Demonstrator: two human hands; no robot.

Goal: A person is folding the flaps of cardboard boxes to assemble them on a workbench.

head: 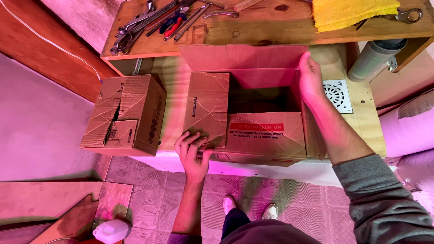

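A large brown cardboard box (266,135) sits open on a low wooden platform in front of me. My left hand (194,151) presses on the near corner of its left flap (208,108), which is folded inward. My right hand (311,79) rests on the right side flap near the back corner, fingers flat against it. The back flap (244,56) stands up. The inside of the box looks dark, and I cannot see any contents.
A second, closed and creased cardboard box (126,115) stands to the left. A wooden shelf (253,31) above holds wrenches, pliers (174,22) and a yellow cloth (352,11). A white drain grate (338,95) and grey pipe (373,58) are at right. A white bottle (110,231) stands on the tiled floor.
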